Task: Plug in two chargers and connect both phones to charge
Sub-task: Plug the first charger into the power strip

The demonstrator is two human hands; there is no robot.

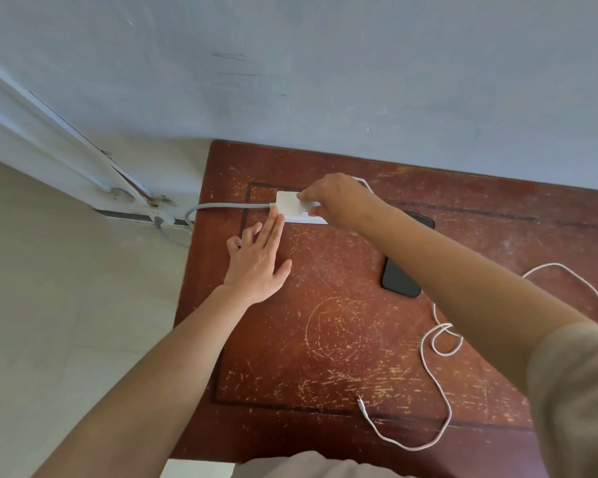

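- Left hand (pixel 256 267) lies flat on the red worktop (pixel 325 339), fingers spread, tips touching the white power strip (pixel 292 208).
- Right hand (pixel 339 200) pinches a white charger onto that strip.
- Dark phone (pixel 399 279) lies near, partly under the right forearm.
- White cable (pixel 439 384) loops loose at the worktop's right side.

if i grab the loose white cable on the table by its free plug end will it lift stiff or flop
Probably floppy: the white cable lies in loose loops and curves across the table. It looks thin, so likely light, trailing behind the plug end. Its loops may snag or drag when pulled.
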